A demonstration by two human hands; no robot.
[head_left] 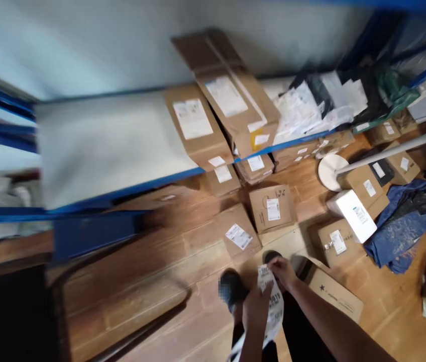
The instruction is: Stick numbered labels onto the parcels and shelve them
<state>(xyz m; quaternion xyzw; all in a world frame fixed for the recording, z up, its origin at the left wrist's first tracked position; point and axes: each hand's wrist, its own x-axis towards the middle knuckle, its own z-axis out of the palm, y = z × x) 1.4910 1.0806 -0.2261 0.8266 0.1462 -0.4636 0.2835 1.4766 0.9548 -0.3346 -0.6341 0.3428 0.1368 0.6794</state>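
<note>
Label strip (pixel 276 301): one, white, printed with bold numbers ("5019" legible, others blurred); hanging between both hands, above the person's shoes (pixel 232 291). Handling, as judged: very light, limp, thin paper or film; likely to curl, crease or tear. Best hold: along the side edges or at the end corner, finger and thumb only, clear of the print.

Left hand (pixel 256 307): closed on the strip partway along, thumb lying over the face.

Right hand (pixel 284 271): fingertips pinching the strip near its upper end; exact contact too small to tell.

Carton with star mark (pixel 333 291): one, brown, on the floor beside the right forearm; stiff-looking.

Flat-topped carton (pixel 237 236): one, brown, white label, on the floor just beyond the shoes.

Square carton (pixel 273 226): one, brown, labelled, just behind the last.

White box (pixel 353 216): one, lying tilted beside labelled cartons, to the right.

Blue cloth (pixel 401 231): one, crumpled, on the floor, far right.

Shelf (pixel 111 146): white board, blue edge; carries two labelled cartons (pixel 194 118) side by side, white packets (pixel 311 110) heaped to their right.
</note>
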